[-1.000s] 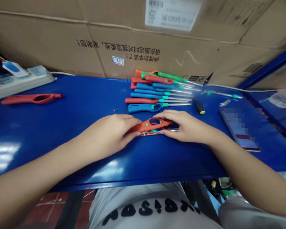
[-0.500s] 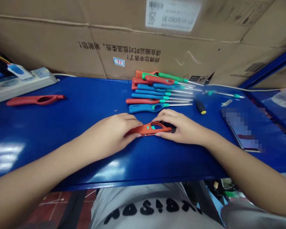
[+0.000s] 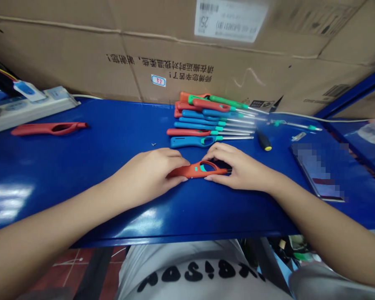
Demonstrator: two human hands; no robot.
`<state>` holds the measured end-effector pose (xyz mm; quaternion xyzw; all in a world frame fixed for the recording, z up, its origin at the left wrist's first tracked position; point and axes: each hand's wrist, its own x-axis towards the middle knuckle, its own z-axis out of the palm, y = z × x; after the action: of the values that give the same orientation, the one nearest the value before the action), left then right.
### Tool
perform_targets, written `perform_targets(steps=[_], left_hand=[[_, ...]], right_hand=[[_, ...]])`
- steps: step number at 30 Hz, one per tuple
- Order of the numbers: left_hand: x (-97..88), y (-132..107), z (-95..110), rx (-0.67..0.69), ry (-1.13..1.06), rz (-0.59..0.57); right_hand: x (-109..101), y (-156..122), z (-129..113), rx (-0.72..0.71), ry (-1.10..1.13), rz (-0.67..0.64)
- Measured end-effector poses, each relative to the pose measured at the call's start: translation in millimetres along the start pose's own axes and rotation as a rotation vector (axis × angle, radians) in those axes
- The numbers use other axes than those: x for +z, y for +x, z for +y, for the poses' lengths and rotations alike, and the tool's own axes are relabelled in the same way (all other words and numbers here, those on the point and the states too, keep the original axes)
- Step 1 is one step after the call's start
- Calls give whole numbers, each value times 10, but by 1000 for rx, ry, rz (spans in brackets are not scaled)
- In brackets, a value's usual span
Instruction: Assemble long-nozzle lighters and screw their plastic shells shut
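An orange-red long-nosed lighter [image 3: 193, 170] lies level between my hands, low over the blue tabletop, with green parts showing inside its trigger loop. My left hand [image 3: 158, 171] pinches its rear end between thumb and fingers. Around the front of the loop, the thumb and fingers of my right hand [image 3: 237, 168] close on the same lighter, and they partly hide its nose. Just beyond lies a blue lighter [image 3: 187, 142], the nearest in a pile of red, blue and green ones. A tiny screw [image 3: 153, 144] rests beyond my left hand.
Far left, a red handle shell [image 3: 50, 129] lies before a white power strip [image 3: 34, 110]. A black and yellow screwdriver [image 3: 263, 141], a clear-tubed piece [image 3: 295, 125] and a phone [image 3: 318, 173] are on the right. A cardboard box [image 3: 162, 50] walls the back.
The thin gap along the lighter's near edge has narrowed, its halves now looking pressed together. Both hands keep nearly the same grip; the whole view has shifted slightly.
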<state>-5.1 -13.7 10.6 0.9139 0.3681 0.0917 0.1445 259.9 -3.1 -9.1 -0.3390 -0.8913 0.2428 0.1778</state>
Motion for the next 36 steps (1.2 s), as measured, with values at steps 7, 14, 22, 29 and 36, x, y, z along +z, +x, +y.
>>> perform_targets(steps=[7,14,22,29,36], left_hand=[[11,-10,-16,0,19,-7],[60,-18,23,-10,177,-12],[85,23,-2,29,196,13],[116,45,-43,97,39,80],[126,62,-97,73,13,198]], right_hand=[[9,-7,4,9,-32,-1],[32,-3,-14,-2,-196,-27],[-45,-27,-25,-121,-407,-19],[-83,-62,-102,-114,-488,35],[-112,-65,-30,89,-262,162]])
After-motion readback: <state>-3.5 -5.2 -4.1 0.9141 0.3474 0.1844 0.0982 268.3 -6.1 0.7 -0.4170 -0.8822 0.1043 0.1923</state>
